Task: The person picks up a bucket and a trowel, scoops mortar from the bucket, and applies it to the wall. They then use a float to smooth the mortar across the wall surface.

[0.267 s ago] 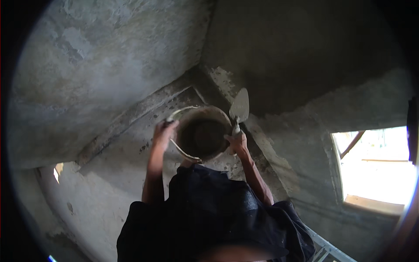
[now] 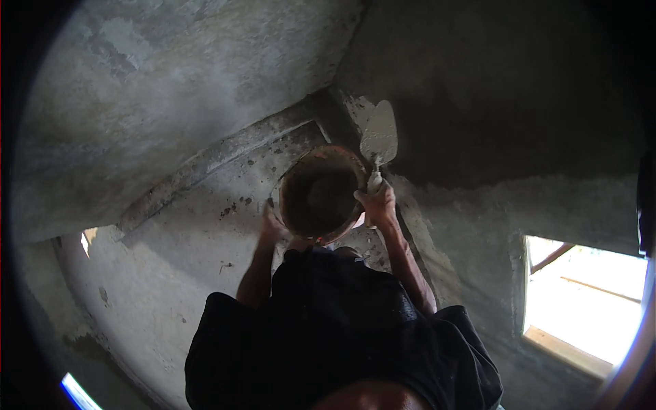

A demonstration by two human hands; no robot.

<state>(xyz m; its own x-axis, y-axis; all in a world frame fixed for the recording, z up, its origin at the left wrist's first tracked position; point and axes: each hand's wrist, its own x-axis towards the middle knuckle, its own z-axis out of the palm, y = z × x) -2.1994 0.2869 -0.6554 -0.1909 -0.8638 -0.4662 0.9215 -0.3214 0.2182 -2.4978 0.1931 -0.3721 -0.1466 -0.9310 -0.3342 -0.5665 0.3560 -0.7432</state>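
A round bucket (image 2: 292, 179) is held in front of my body, its mouth facing up toward me. Grey material that looks like mortar (image 2: 329, 198) lies in its shadowed inside. My left hand (image 2: 272, 224) grips the bucket's left side, with its fingertips partly hidden. On the opposite side, my right hand (image 2: 379, 203) is closed around the handle of a pointing trowel (image 2: 379, 133), and its thumb reaches to the bucket rim. The trowel blade points away from me and is coated with pale mortar.
Rough plastered walls (image 2: 171, 82) meet in a corner ahead. A low ledge (image 2: 212, 160) runs along the left wall's foot. The pale floor (image 2: 178, 273) carries dark splatters. At the right is a bright window opening (image 2: 584, 294) with a wooden sill.
My left hand has gone from the bucket's wire handle to its side. The bucket has moved slightly up and away from me. The trowel has risen with my right hand.
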